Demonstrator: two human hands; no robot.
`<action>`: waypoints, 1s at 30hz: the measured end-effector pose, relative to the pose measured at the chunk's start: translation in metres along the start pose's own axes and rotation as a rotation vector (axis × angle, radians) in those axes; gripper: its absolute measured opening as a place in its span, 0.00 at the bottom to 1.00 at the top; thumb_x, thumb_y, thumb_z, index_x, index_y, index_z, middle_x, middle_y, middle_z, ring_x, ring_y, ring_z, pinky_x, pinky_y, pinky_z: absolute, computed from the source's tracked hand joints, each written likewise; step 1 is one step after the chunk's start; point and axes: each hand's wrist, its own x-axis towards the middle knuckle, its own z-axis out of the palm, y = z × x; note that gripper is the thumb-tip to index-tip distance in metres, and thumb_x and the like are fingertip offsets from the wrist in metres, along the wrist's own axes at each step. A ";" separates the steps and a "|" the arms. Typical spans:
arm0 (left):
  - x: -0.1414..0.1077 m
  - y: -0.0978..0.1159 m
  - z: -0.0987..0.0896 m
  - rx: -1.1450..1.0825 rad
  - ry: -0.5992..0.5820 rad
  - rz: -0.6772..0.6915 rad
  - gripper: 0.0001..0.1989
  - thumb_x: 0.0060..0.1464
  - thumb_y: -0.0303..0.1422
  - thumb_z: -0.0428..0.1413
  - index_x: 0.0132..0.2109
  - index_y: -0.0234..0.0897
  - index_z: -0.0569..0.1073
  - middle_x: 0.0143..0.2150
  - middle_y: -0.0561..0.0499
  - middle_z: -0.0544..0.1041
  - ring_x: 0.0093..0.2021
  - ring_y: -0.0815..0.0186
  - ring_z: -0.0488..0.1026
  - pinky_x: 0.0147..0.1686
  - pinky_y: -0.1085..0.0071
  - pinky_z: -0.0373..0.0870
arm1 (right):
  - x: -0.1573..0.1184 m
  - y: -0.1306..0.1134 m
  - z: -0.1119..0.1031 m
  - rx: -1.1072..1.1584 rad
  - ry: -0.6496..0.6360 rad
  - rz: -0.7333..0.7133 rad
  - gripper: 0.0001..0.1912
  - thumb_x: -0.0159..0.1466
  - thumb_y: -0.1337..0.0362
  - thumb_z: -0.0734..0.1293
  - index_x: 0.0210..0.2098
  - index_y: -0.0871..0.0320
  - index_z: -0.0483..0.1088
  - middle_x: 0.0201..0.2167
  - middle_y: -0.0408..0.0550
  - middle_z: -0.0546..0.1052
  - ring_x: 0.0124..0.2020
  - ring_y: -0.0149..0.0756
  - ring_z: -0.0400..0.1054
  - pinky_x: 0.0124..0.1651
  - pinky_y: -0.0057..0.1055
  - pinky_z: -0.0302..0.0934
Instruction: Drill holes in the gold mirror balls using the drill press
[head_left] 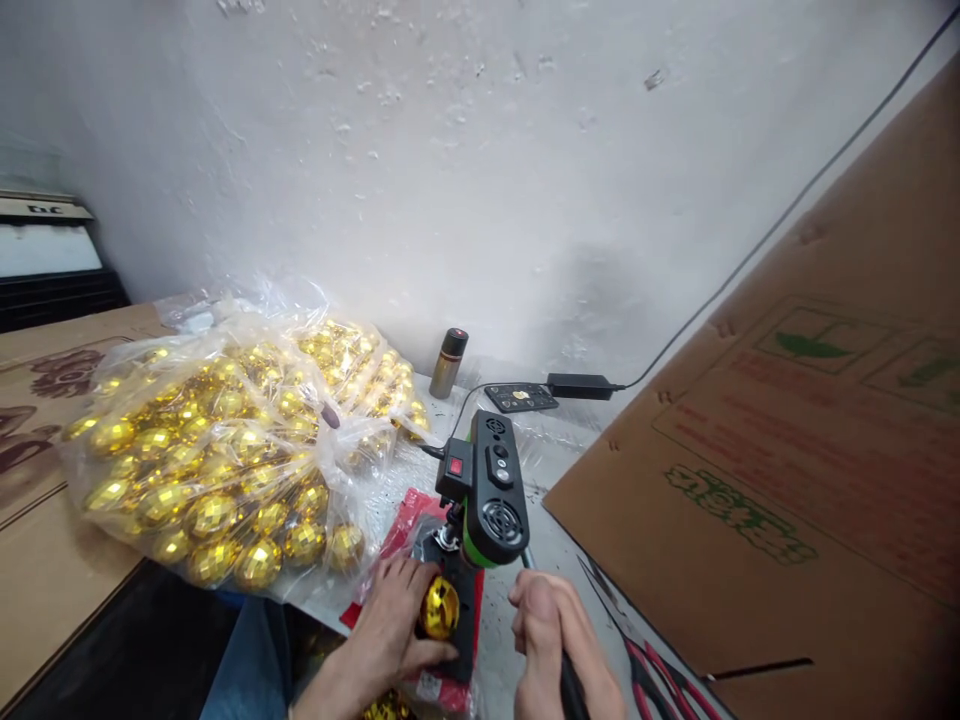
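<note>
- One gold ball [439, 608] held in left hand [386, 615], thumb and fingers round it, beside black machine [501, 480]; looks mid-work.
- Right hand [559, 625] apart from left, closed on black handle [573, 690].
- Many bagged balls [257, 563] in clear bag [334, 470], left of left hand; finished or waiting, can't tell.
- Loose balls [386, 706] below left hand; same doubt.

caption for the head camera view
Left hand steadies a gold faceted ball beside a small black-and-green machine, right hand on its lever
</note>
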 end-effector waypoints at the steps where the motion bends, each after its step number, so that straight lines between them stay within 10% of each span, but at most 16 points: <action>1: -0.006 -0.004 -0.008 0.024 -0.026 0.069 0.41 0.41 0.56 0.74 0.58 0.39 0.77 0.55 0.38 0.82 0.57 0.41 0.77 0.63 0.42 0.69 | 0.000 0.001 0.001 0.010 0.001 -0.008 0.19 0.76 0.57 0.62 0.28 0.54 0.67 0.25 0.40 0.67 0.25 0.30 0.57 0.31 0.32 0.51; 4: -0.012 -0.017 -0.038 0.160 -0.007 0.170 0.31 0.57 0.59 0.63 0.57 0.43 0.79 0.59 0.41 0.82 0.63 0.45 0.74 0.71 0.41 0.57 | -0.008 0.009 0.005 0.032 0.008 -0.042 0.18 0.76 0.59 0.62 0.29 0.54 0.66 0.27 0.41 0.67 0.26 0.30 0.58 0.33 0.32 0.51; 7: 0.001 -0.028 -0.067 0.397 0.084 0.094 0.17 0.73 0.40 0.50 0.57 0.41 0.78 0.58 0.39 0.82 0.62 0.47 0.76 0.69 0.38 0.58 | -0.015 0.016 0.006 0.038 0.014 -0.056 0.17 0.76 0.62 0.61 0.29 0.54 0.65 0.29 0.41 0.68 0.28 0.30 0.59 0.34 0.31 0.52; 17: 0.016 -0.038 -0.131 0.663 -0.068 -0.101 0.17 0.66 0.23 0.49 0.56 0.33 0.77 0.54 0.34 0.83 0.51 0.48 0.82 0.56 0.51 0.70 | -0.008 0.042 -0.007 -0.039 -0.110 -0.315 0.14 0.74 0.71 0.60 0.31 0.54 0.66 0.30 0.41 0.70 0.26 0.27 0.63 0.29 0.24 0.58; 23: 0.010 -0.038 -0.123 0.613 -0.253 -0.151 0.20 0.50 0.30 0.65 0.52 0.39 0.77 0.43 0.42 0.86 0.48 0.46 0.82 0.60 0.47 0.66 | -0.009 0.043 -0.008 -0.037 -0.112 -0.322 0.15 0.73 0.72 0.60 0.30 0.55 0.65 0.28 0.41 0.71 0.26 0.28 0.65 0.28 0.26 0.57; 30: 0.010 -0.028 -0.098 0.065 0.114 -0.131 0.24 0.56 0.37 0.59 0.59 0.40 0.72 0.55 0.40 0.83 0.55 0.47 0.79 0.61 0.44 0.70 | -0.010 0.040 -0.010 -0.042 -0.134 -0.330 0.15 0.73 0.74 0.60 0.30 0.55 0.64 0.29 0.41 0.69 0.27 0.28 0.64 0.29 0.26 0.57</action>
